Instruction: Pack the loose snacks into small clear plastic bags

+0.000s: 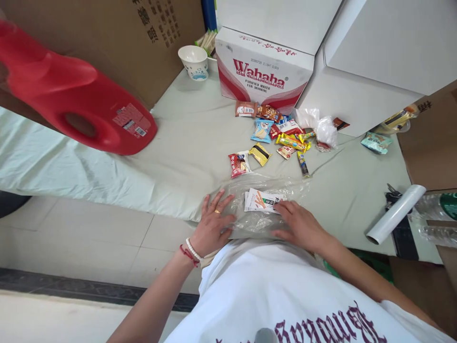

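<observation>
A clear plastic bag (266, 190) lies flat near the front edge of a surface covered by a pale green cloth (185, 143). Inside it sits a white snack packet (263, 201) with an orange picture. My left hand (213, 224) rests flat on the bag's left end, fingers spread, a ring on one finger and bracelets at the wrist. My right hand (300, 224) presses flat on the bag's right side, its fingertips touching the white packet. Beyond the bag lie several loose snack packets (274, 138).
A big red jug (74, 95) lies at the left. At the back stand a Wahaha carton (262, 71), a paper cup (194, 61), white boxes (385, 52) and cardboard (117, 33). A roll of clear film (396, 214) and keys (392, 194) lie right. Tiled floor (71, 238) lies left below.
</observation>
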The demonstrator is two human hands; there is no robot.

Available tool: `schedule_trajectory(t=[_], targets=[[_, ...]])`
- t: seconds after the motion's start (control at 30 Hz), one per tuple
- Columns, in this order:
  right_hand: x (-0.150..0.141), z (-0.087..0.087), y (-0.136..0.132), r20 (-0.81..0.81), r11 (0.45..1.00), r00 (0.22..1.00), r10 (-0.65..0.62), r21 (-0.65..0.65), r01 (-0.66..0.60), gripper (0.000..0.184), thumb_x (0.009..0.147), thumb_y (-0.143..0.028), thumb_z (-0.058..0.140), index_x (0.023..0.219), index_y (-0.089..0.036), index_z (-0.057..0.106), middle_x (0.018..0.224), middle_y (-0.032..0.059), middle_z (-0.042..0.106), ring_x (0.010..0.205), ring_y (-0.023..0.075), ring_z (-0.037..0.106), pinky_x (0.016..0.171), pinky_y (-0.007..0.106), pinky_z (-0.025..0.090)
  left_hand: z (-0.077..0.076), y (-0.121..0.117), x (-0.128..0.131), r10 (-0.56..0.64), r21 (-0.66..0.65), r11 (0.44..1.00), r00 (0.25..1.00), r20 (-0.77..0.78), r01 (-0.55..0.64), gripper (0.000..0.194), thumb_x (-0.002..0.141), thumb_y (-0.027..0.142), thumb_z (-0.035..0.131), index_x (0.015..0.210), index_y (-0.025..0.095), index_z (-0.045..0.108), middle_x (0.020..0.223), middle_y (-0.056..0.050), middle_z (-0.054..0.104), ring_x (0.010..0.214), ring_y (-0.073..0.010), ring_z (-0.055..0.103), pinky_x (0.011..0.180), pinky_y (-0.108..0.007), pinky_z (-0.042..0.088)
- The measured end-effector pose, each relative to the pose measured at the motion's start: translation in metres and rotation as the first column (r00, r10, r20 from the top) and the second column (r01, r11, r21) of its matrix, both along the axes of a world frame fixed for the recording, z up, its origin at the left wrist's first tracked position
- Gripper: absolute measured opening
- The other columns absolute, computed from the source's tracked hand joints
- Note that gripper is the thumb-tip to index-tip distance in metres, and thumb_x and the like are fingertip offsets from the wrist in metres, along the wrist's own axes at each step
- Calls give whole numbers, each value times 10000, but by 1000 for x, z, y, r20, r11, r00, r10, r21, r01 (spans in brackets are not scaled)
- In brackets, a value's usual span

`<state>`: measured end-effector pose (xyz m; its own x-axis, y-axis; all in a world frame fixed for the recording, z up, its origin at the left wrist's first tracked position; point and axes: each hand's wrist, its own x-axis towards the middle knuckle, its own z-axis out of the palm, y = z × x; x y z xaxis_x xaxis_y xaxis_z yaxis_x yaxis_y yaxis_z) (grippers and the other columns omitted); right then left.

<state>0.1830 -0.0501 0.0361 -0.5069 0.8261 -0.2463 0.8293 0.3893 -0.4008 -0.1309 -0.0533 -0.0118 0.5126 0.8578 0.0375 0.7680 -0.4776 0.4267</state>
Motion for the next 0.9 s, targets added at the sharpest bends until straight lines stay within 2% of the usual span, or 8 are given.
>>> schedule_trajectory(t=[0.13,0.27,0.4,0.53,0.6,0.67,0.8,0.9], targets=[[23,-8,-27,-101,986,986,-136,-106,125,259,1012,-334,475,1109,-231,692,951,99,713,927,266,643,814,406,528,3,10,-11,-75,-53,996,997,35,77,160,814,213,578,767,256,726,1531,-18,532,1584,-318,142,1264,-623,60],[40,-2,-15,-394,937,864,-313,-276,213,236,985,-426,550,924,-251,696,862,37,696,808,202,635,747,319,506,12,34,-18,-66,-180,979,983,174,98,180,877,292,549,777,265,696,1308,-33,694,1502,-269,362,1266,-578,140],[54,-1,18,-352,887,831,-431,-337,318,354,971,-520,526,907,-214,692,765,8,654,692,171,579,637,269,441,11,70,-6,79,-216,976,960,269,-20,189,904,378,546,829,241,652,1026,-63,738,1220,-240,605,1127,-461,407],[57,-7,51,-86,923,921,-381,-99,373,283,970,-401,507,983,-193,698,895,54,678,797,206,596,713,292,444,-2,94,19,253,-172,958,960,123,-231,178,849,385,603,829,218,662,951,-91,693,1027,-279,622,978,-457,482],[50,-7,68,-9,941,944,-330,76,330,291,978,-363,495,1087,-181,696,1048,107,681,976,259,591,847,337,452,-7,96,30,362,-103,930,929,77,-353,230,812,366,640,967,203,687,1045,-124,672,1081,-318,590,973,-478,478],[35,-4,85,-18,952,967,-255,173,254,367,1003,-389,470,1224,-165,658,1147,140,670,1103,293,547,961,372,423,-9,93,38,441,-58,898,894,82,-437,431,789,359,666,1180,179,646,1171,-152,644,1144,-341,566,985,-485,471],[-3,-4,115,17,992,994,-109,67,107,513,953,-469,575,1354,-148,578,1179,159,674,1133,316,527,945,374,421,-8,83,50,526,-82,850,845,95,-520,765,781,385,682,1460,144,424,1246,-160,651,1166,-352,594,989,-488,460],[-20,-8,133,84,992,992,-94,-82,101,332,872,-358,675,1149,-175,681,952,110,705,987,282,572,808,318,421,-7,82,55,574,-150,815,814,85,-560,871,769,359,686,1523,123,319,1124,-132,709,1100,-342,645,962,-473,458]])
